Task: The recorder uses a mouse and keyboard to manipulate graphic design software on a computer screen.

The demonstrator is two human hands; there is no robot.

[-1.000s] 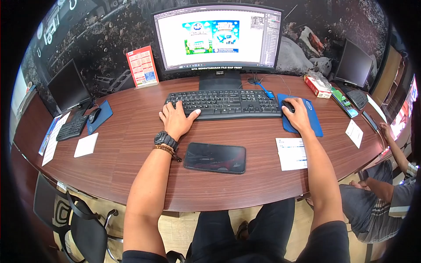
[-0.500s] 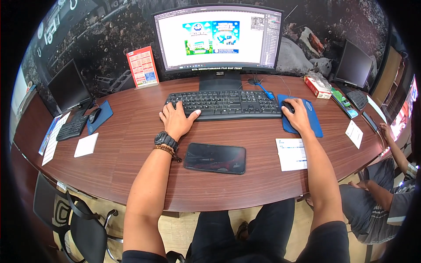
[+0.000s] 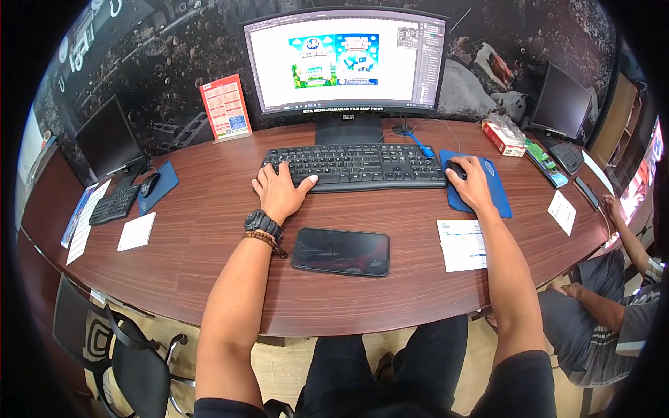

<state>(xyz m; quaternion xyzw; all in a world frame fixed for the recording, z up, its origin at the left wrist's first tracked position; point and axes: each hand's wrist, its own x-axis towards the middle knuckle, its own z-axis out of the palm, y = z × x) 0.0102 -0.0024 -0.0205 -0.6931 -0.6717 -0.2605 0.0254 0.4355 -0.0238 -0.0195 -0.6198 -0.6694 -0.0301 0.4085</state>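
now left hand point(image 3: 280, 192) fingers rest spread on the keyboard point(image 3: 355, 166); right hand point(image 3: 472, 184) fingers cup the mouse point(image 3: 456, 169).

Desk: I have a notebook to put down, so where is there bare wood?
Bare desk lies between the white card and the left hand, and between phone and paper slip. The right end is crowded.

Glossy wood-grain desk point(image 3: 209, 230), matt plastic keyboard point(image 3: 362, 166)

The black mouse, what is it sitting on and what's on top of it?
The black mouse sits on a blue mouse pad on the brown desk. The right hand rests over it, covering most of its body; only its front left edge shows.
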